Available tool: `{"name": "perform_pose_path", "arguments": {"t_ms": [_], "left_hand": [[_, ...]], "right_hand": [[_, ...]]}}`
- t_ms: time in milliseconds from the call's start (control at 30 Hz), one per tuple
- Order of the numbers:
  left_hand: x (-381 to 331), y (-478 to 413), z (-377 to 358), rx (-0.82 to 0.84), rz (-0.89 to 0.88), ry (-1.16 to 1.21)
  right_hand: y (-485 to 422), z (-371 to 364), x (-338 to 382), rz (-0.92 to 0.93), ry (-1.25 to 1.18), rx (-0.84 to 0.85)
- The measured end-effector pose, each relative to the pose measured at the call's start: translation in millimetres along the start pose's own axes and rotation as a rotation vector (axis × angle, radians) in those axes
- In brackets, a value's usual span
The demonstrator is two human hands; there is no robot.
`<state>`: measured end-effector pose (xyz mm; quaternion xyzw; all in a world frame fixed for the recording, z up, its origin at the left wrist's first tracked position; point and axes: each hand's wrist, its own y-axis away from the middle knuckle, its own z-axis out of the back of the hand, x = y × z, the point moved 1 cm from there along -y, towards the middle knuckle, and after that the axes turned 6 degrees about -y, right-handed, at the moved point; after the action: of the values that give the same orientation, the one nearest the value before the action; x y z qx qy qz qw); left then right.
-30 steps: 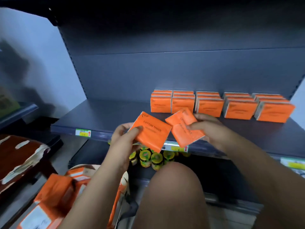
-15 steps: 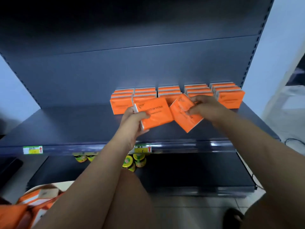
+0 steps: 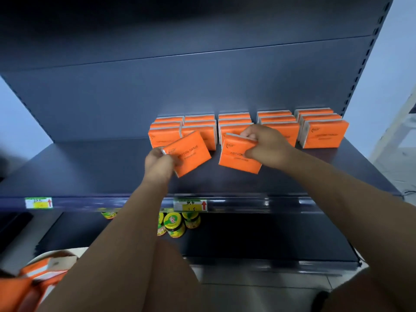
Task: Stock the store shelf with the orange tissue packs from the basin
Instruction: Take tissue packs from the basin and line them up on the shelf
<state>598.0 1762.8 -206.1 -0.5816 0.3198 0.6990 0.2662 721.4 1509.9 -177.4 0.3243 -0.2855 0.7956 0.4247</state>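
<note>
My left hand (image 3: 158, 164) grips an orange tissue pack (image 3: 191, 152) by its lower left corner, held tilted over the dark shelf (image 3: 90, 172). My right hand (image 3: 265, 146) holds a second orange tissue pack (image 3: 236, 159) from its top edge, its bottom at or just above the shelf in front of the third row. Several rows of orange tissue packs (image 3: 324, 134) stand along the back of the shelf, from the middle to the right end. At the bottom left, the basin (image 3: 42, 257) holds more orange packs (image 3: 27, 282).
The shelf's left half is bare. Price tags (image 3: 191, 204) sit on the shelf's front rail. Jars with yellow-green lids (image 3: 174, 225) stand on the lower shelf. My knee (image 3: 171, 278) is below the arms. A white wall lies to the right.
Both hands have moved forward and further over the shelf. The right pack has turned from a tilt to nearly square and come down in front of the third row. The view has shifted right.
</note>
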Motion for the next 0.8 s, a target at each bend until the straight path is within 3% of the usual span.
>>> {"name": "perform_pose_path", "arguments": {"t_ms": [233,533,800], "left_hand": [[10,-24,43,-0.078,-0.058,-0.058],[21,-61,67,-0.028,-0.218,-0.191],[26,-114,71,-0.107,-0.428,-0.568]], "right_hand": [[-18,-37,20,0.131,0.088,0.055],[-45,-85,43,0.190,0.122,0.037],[-60,-105,40,0.236,0.215,0.053]]}}
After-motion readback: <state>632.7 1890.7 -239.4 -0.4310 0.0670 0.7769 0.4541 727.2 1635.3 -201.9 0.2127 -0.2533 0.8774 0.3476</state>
